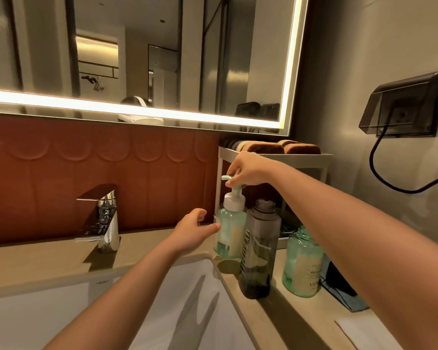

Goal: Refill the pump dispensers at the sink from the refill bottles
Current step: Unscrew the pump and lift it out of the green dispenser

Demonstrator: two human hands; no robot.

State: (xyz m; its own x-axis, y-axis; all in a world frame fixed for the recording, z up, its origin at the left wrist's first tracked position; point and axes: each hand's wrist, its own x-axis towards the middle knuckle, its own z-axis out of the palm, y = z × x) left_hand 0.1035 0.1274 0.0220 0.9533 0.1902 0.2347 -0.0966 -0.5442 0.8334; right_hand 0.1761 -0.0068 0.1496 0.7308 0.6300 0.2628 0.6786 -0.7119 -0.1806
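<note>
Head view is showing your right hand (245,170) reaching in from the right and pinching the mint-green pump head (230,180) of the small pump dispenser (230,228); your fingers (232,184) are closing around the top of the pump stem, just under the spout, which is pointing left. The dispenser is standing upright on the beige worktop (36,263) at the right rear corner of the white sink (177,294), with pale green liquid showing through its clear body and a white collar at the neck. Your left hand (192,231) is coming in from below, fingers loosely spread and open, holding nothing; its fingertips are sitting just beside the dispenser's left wall, and you cannot tell from here whether they are touching it. Pressed against the dispenser's right side, a tall smoky-grey bottle (259,251) is standing upright with its threaded neck uncapped and dark liquid sitting low in it. Further right, partly hidden behind your right forearm, a wider green bottle (301,266) with a cream label is standing on the worktop. Behind the bottles a white wire rack (276,159) is carrying folded brown towels (268,147) on its top shelf. The chrome tap (104,218) is sitting well to the left of the dispenser, in front of the rust-red wall panels (86,168), and a lit mirror (142,59) is hanging above. On the right wall a dark covered socket (402,107) has a black cable (379,170) hanging from it
</note>
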